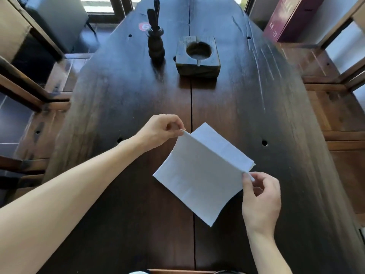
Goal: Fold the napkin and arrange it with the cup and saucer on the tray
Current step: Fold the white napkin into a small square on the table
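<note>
A white paper napkin is held above the dark wooden table, partly folded along a raised diagonal crease. My left hand pinches the crease's upper left end. My right hand pinches its lower right end between thumb and forefinger. One flap hangs toward me, the other lies away from me. A thin wooden edge shows at the bottom of the frame; I cannot tell if it is the tray. No cup or saucer is clearly in view.
A dark wooden block with a round hollow stands at the table's far middle. A dark holder with upright tools stands to its left. Wooden chairs flank both sides. A maroon box lies at the far right.
</note>
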### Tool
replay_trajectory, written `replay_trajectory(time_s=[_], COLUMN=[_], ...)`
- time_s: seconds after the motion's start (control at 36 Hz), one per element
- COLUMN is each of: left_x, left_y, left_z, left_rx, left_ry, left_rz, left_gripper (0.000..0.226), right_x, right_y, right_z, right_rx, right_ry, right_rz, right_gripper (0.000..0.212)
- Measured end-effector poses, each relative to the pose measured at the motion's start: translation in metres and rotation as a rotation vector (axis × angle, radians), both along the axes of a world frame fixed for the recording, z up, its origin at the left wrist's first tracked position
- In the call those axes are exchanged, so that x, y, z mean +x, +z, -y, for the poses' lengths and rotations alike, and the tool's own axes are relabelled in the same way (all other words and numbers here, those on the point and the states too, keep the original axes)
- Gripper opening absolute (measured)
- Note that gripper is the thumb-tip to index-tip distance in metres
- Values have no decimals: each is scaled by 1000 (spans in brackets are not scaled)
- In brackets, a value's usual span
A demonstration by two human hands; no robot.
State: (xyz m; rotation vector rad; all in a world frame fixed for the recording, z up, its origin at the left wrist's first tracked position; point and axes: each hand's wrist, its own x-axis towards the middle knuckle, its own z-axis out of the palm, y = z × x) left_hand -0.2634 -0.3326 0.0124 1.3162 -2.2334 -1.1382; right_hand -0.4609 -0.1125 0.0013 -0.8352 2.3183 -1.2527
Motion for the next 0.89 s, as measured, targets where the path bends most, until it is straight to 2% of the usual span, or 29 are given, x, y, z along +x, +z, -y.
replay_trajectory(time_s=[0.31,0.64,0.78,0.89], left_x=[18,31,42,60], left_y=[39,64,69,58], left_z=[-21,-24,-22,-41], left_rx=[-130,-209,-285,-367], left_ry=[67,194,276,242], left_rz=[-61,-89,-122,-80], left_gripper=[5,4,6,5], right_x=[-18,-37,-38,-37], right_y=[35,69,77,62], right_z=[14,65,71,57], right_rx=[-61,-200,-217,-125], right_ry=[130,298,386,504], right_rz=[-31,115,50,-97], right_gripper=[16,7,3,10])
